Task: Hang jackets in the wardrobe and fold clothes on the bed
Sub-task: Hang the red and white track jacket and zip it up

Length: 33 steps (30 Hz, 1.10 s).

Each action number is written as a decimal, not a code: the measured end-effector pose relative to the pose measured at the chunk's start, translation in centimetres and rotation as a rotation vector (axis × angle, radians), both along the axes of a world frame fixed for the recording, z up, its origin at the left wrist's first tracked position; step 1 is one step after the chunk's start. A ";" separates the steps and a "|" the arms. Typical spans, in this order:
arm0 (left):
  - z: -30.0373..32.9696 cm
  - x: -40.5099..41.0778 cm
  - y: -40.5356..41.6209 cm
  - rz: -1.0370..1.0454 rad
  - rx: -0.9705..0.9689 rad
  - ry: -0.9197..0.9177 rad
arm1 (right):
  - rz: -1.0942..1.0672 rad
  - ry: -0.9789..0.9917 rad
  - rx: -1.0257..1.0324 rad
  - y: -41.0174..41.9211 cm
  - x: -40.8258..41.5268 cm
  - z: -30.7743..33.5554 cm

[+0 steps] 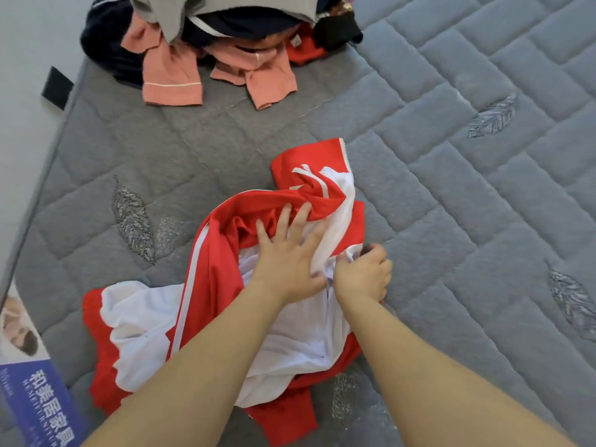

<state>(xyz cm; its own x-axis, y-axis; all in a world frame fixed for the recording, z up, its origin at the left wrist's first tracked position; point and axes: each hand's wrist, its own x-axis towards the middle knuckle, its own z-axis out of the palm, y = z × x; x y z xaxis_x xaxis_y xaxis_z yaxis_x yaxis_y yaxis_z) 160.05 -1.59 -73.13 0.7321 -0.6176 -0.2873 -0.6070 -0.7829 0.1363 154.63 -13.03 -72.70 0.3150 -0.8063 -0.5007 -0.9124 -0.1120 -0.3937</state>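
Two bare hands work a crumpled red-and-white zip-up track jacket (206,317) on the grey quilted mattress (451,156). The left hand (290,253) presses flat, fingers spread, pinning cloth; the right hand (362,275) pinches the zipper edge, probably to straighten it.

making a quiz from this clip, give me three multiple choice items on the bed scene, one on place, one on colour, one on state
1. Where is the clothes pile?
A. at the mattress's far edge
B. under the forearms
C. on the floor

2. What colours is the jacket?
A. blue and grey
B. red and white
C. black and pink

3. What is the right hand doing?
A. resting open
B. closed on the jacket's zipper edge
C. holding a hanger

Key: 1 A, it lies at the far edge of the mattress; 2 B, red shell, white lining; 3 B, its fingers are curled on the fabric, while the left hand presses flat.
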 end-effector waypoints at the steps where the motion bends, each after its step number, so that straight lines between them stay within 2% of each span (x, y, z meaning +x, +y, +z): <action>1: 0.0 -0.2 -0.3 0.023 0.077 0.036 | 0.065 0.044 0.019 -0.4 -0.5 0.1; 3: 0.3 0.2 -0.8 0.094 0.131 0.047 | 0.109 -0.042 0.133 -1.5 -1.4 0.6; 4: 0.8 0.6 -1.0 0.136 0.077 0.050 | 0.045 -0.141 0.208 -2.3 -1.5 1.2; 8: 6.2 1.8 -2.2 0.531 -0.370 0.327 | -0.429 -0.423 0.477 -6.3 -1.8 7.4; 10: 10.6 0.9 -3.6 0.633 -0.549 0.481 | -0.622 -0.527 0.671 -8.2 -2.9 11.6; 13: 18.3 -2.0 -6.6 0.666 -0.840 0.653 | -0.646 -0.657 0.757 -10.2 -5.1 18.7; 15: 23.1 -4.5 -8.5 0.660 -0.956 0.762 | -0.559 -0.737 0.715 -11.4 -7.3 23.4; 17: 27.0 -7.2 -10.3 0.644 -1.015 0.845 | -0.353 -0.735 0.579 -12.9 -10.6 27.9; 19: 30.1 -9.9 -12.1 0.626 -1.012 0.881 | -0.131 -0.654 0.414 -14.4 -14.6 32.3; 22: 34.0 -14.6 -15.3 0.588 -0.973 0.920 | 0.010 -0.502 0.177 -16.2 -21.3 37.9; 24: 36.6 -18.8 -18.0 0.516 -0.947 0.944 | -0.071 -0.489 -0.024 -17.4 -26.3 40.4; 26: 39.5 -24.2 -20.7 0.420 -0.916 0.955 | -0.283 -0.513 -0.140 -18.4 -31.4 42.8; 30: 45.6 -36.4 -25.3 0.184 -0.880 1.031 | -0.587 -0.513 -0.195 -21.1 -42.8 47.8; 33: 49.8 -44.8 -28.0 0.014 -0.853 1.146 | -0.780 -0.700 -0.133 -23.1 -52.2 52.3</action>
